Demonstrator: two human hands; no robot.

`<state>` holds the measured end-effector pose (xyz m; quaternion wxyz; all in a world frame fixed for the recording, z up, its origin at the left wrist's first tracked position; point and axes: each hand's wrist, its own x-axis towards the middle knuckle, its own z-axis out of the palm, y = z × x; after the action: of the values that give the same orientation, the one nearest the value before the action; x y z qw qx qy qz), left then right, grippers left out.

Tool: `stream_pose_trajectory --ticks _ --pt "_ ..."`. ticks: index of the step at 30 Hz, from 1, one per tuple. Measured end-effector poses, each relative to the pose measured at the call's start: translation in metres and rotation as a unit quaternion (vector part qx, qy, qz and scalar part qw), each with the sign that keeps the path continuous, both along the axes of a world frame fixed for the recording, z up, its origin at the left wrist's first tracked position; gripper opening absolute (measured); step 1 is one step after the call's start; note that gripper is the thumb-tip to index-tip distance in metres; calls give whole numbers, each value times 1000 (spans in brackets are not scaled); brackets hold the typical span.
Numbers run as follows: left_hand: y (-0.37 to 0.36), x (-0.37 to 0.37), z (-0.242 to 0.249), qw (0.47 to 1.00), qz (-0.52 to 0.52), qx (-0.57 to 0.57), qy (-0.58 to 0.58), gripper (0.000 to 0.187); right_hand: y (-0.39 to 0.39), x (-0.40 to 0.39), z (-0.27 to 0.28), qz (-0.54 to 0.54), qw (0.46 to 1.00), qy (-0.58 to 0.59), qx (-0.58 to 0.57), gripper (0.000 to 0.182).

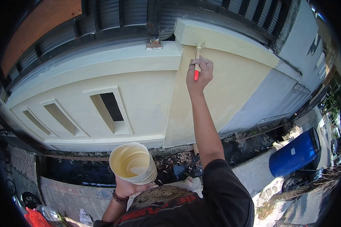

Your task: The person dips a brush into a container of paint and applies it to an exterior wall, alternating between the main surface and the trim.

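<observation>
My right hand [201, 73] grips a paintbrush [196, 74] with a red-tipped handle, its arm stretched up and forward. The bristles touch the cream-coloured wall [219, 75] just at the lower edge of its top ledge [227, 39]. Low in front of my body, my left hand [130, 186] is wrapped round the base of a white bucket [152, 174]. Some pale yellow paint [137, 168] lies in the bottom of the bucket, and its inner sides are smeared with it. A bead bracelet [119, 197] circles my left wrist.
Dark metal railings [121, 15] rise above the wall. At its foot runs a ditch [79, 172] with dark water and litter. A blue drum [293, 153] lies tilted at the right. A concrete edge [60, 189] borders the ditch on my side.
</observation>
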<state>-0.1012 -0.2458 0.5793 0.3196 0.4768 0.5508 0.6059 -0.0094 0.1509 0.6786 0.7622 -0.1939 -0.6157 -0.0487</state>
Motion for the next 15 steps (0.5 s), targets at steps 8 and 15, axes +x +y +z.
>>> stream_pose_trajectory --ticks 8,15 --pt "0 0 1 1000 -11 -1 8 101 4 12 -5 157 981 91 -61 18" --pt "0 -3 -2 1000 1 6 6 103 4 21 0 2 992 111 -62 20"
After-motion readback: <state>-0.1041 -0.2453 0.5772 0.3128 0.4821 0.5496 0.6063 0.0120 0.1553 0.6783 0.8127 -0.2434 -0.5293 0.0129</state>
